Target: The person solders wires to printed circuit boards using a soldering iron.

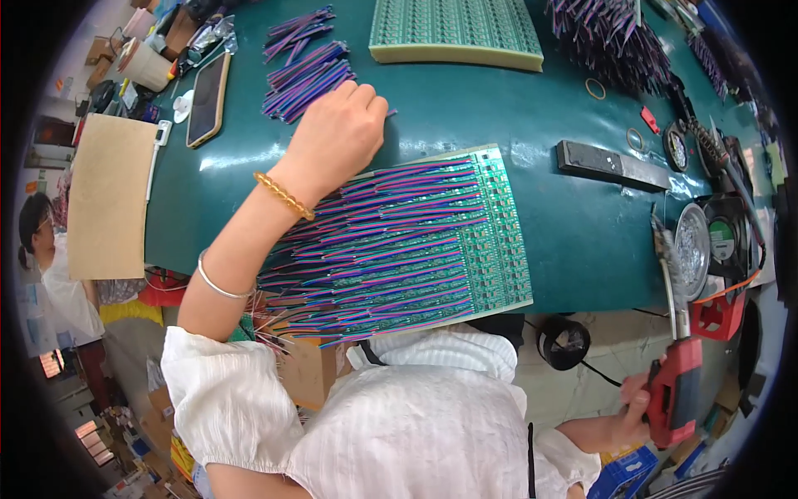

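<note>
My left hand [341, 133] is closed above the table, just below a pile of short blue, purple and pink wires [307, 79]. A short wire tip [391, 112] sticks out beside its fingers; the rest is hidden by the hand. Beneath my left wrist lies a green circuit board panel [503, 224], tilted slightly, with rows of coloured wires [391, 241] running leftward off its pads. At the lower right, my right hand [636, 412] grips a red and black soldering gun [675, 391], whose long metal front points up toward the table edge.
A stack of green boards [457, 54] stands at the back, beside a large wire bundle [611, 41]. A dark bar [611, 165], a round metal tin [692, 241] and a fan [727, 237] are at right. A phone [208, 100] and cardboard [108, 200] lie left. Another person [62, 274] sits far left.
</note>
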Motion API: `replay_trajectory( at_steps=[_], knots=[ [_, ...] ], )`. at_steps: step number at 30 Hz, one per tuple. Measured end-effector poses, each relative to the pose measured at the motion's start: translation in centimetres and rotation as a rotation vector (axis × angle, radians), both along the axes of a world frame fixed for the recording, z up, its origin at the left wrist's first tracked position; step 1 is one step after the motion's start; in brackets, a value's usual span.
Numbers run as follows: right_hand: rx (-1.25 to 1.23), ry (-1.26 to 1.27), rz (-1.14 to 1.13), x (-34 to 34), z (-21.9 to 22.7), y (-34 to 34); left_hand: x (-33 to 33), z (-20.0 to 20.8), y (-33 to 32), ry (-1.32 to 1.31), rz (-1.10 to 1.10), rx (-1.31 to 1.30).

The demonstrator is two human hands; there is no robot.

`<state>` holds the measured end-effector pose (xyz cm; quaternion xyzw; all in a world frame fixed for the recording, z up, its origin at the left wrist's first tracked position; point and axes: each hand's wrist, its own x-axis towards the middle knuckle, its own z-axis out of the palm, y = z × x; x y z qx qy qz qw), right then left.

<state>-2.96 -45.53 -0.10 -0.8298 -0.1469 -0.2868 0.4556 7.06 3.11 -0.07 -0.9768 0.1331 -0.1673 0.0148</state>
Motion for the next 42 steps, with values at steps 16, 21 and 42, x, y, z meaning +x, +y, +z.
replay_trajectory(
  at_steps=[16, 21, 42],
  knots=[
    [0.731, 0.643, 0.486, -1.6, -3.7, 7.2, -6.6, 2.6, -11.5, 0.316, 0.103, -0.86],
    [0.663, 0.649, 0.441, -1.7, -3.6, 7.6, -6.1, 1.0, -12.2, 0.257, 0.149, -0.841],
    [0.528, 0.779, 0.705, -1.4, -4.2, 5.8, -5.3, 1.5, -14.2, 0.342, 0.334, -0.775]
  ],
)
